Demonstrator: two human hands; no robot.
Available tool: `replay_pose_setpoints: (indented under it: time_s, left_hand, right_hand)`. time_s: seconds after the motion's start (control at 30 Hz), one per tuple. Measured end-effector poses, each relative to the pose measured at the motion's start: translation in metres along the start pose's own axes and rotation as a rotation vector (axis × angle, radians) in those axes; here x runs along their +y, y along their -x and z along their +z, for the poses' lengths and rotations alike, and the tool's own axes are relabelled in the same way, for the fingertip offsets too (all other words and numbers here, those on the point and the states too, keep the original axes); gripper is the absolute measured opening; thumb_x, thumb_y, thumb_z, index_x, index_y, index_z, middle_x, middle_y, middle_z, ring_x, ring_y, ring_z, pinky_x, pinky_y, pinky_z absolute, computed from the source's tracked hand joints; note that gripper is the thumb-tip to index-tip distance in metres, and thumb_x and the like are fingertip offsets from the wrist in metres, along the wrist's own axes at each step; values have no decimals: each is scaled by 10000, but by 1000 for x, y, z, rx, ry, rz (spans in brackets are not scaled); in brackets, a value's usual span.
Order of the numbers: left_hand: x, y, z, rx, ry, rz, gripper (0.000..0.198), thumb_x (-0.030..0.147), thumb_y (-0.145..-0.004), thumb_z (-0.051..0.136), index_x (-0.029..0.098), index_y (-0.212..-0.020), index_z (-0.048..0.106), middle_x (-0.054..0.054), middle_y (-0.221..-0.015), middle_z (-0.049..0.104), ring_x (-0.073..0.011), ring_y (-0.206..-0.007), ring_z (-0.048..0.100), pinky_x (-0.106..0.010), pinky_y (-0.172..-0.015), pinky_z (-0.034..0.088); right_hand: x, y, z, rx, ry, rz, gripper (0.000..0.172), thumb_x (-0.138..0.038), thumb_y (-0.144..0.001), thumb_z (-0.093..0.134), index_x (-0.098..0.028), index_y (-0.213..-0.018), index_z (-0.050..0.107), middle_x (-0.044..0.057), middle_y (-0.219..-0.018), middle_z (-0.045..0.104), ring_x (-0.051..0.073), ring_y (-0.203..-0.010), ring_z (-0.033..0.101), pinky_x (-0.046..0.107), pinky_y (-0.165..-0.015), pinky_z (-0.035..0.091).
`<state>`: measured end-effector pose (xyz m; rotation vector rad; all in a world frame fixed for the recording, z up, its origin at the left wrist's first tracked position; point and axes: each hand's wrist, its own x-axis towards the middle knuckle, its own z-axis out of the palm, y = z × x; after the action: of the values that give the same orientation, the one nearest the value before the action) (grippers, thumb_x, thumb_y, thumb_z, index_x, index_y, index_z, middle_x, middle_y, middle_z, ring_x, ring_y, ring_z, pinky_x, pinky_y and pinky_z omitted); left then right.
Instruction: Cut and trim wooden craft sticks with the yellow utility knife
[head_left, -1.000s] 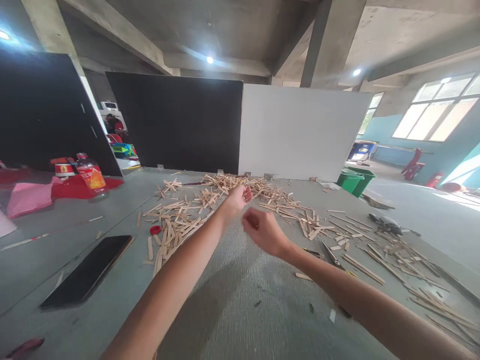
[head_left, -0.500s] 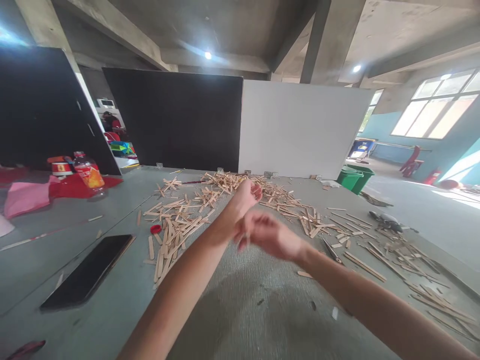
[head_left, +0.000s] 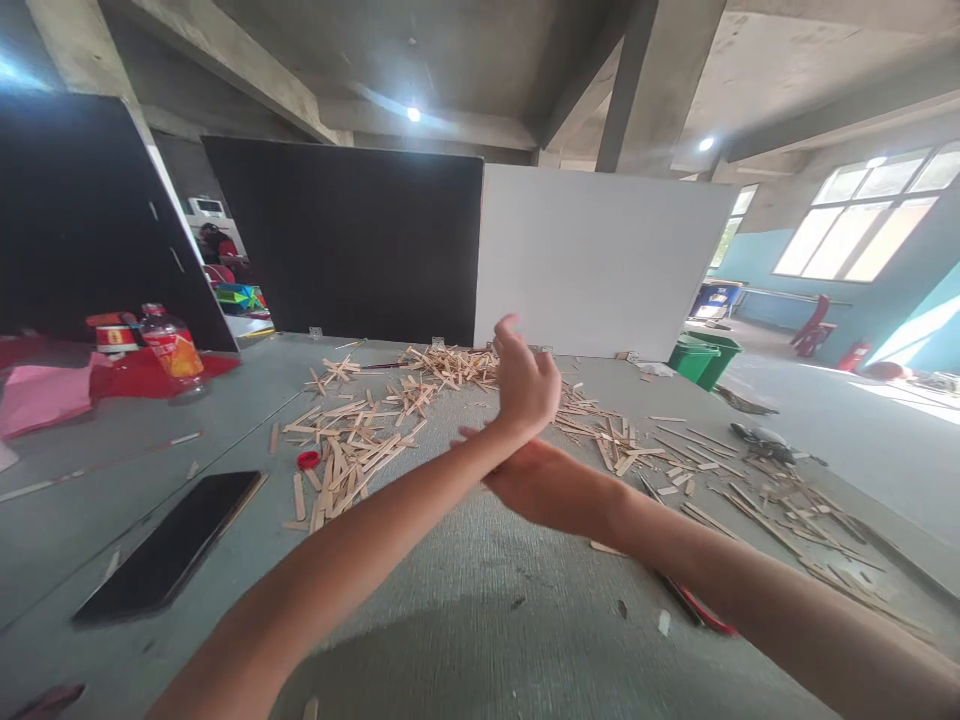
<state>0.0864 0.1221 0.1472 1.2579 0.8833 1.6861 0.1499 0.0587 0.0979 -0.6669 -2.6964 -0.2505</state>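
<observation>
My left hand (head_left: 529, 385) is raised above the grey table (head_left: 465, 620), palm turned away to the right. Its fingers point up, loosely bent, with the thumb apart and nothing held. My right hand (head_left: 536, 480) crosses under the left wrist, seemingly touching it. A few of its fingertips stick out past the left side of that wrist, stretched out; the rest are hidden. Behind and around both hands lie many flat wooden craft sticks (head_left: 352, 455), scattered in loose heaps. Tweezers or a similar slim tool (head_left: 649, 488) lie partly behind the right forearm.
A dark phone (head_left: 172, 545) lies at left, near a red bottle cap (head_left: 307, 460). Farther back stand a drink bottle (head_left: 172, 350) and a paper cup (head_left: 115, 333). Black (head_left: 345, 240) and white (head_left: 592, 260) panels close off the back. Stick scraps (head_left: 795, 510) cover the right side.
My left hand has risen and turned upright, its fingers now pointing up. My right hand, blurred before beside the left wrist, has moved beneath it. A red-handled tool now shows below the right forearm.
</observation>
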Motion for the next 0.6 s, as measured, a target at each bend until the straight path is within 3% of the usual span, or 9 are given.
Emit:
replay_pose_setpoints:
  time_s: [0.1, 0.17, 0.2, 0.27, 0.33, 0.37, 0.5, 0.6]
  left_hand:
    - [6, -5, -29, -86, -117, 135, 612, -80, -827, 649, 258, -1334, 592, -98, -1491, 516, -280, -1375, 498, -333, -1160, 372]
    - [4, -6, -51, -183, -195, 144, 439, -51, -812, 678, 229, -1150, 694, -100, -1308, 647, -297, -1314, 549, -340, -1108, 414]
    - [1, -4, -62, -248, -237, 120, 322, -34, -795, 709, 215, -998, 730, -90, -1116, 711, -299, -1198, 620, -338, -1041, 455]
    - [-5, 1, -80, -377, -311, 47, 214, 18, -765, 783, 213, -721, 707, -37, -737, 691, -267, -860, 699, -321, -852, 506]
    - [-12, 8, -95, -464, -358, -30, 298, 56, -737, 835, 226, -578, 649, 13, -544, 597, -227, -641, 663, -304, -716, 494]
    - [-15, 12, -101, -486, -371, -63, 314, 59, -722, 852, 231, -559, 644, 24, -516, 581, -218, -612, 654, -299, -696, 489]
    - [-25, 23, -115, -470, -365, -182, 261, 115, -753, 885, 217, -618, 685, 14, -601, 654, -212, -699, 694, -305, -749, 532]
    - [-36, 29, -110, -369, -310, -255, 97, 292, -975, 743, 195, -966, 743, -48, -1001, 754, -199, -900, 712, -361, -853, 593]
  right_hand:
    - [27, 6, -16, 29, 106, 97, 534, 131, -824, 415, -147, -1100, 778, 159, -1280, 757, 334, -1400, 571, 592, -1220, 394]
    - [42, 14, -24, 50, 169, 213, 440, 89, -877, 430, -134, -1039, 773, 198, -1299, 728, 363, -1396, 558, 663, -1230, 318]
    - [48, 19, -26, 39, 176, 253, 389, 59, -899, 449, -142, -1000, 767, 198, -1260, 739, 360, -1330, 608, 669, -1214, 331]
    - [55, 29, -26, 4, 153, 287, 285, -8, -920, 514, -173, -924, 747, 150, -1094, 781, 315, -1109, 717, 634, -1167, 405]
    - [57, 37, -22, -15, 102, 282, 208, -57, -917, 571, -192, -891, 727, 96, -954, 790, 271, -947, 750, 602, -1144, 441]
    - [57, 39, -20, -14, 80, 287, 191, -68, -921, 581, -195, -893, 721, 88, -958, 792, 263, -954, 754, 590, -1153, 438]
    - [60, 42, -11, 34, -4, 348, 136, -165, -972, 625, -205, -1046, 731, 137, -1350, 727, 289, -1299, 661, 537, -1166, 458]
    - [56, 30, -10, 219, -162, 474, 308, -319, -1011, 631, -207, -1291, 691, 168, -1519, 612, 303, -1422, 566, 534, -1153, 477]
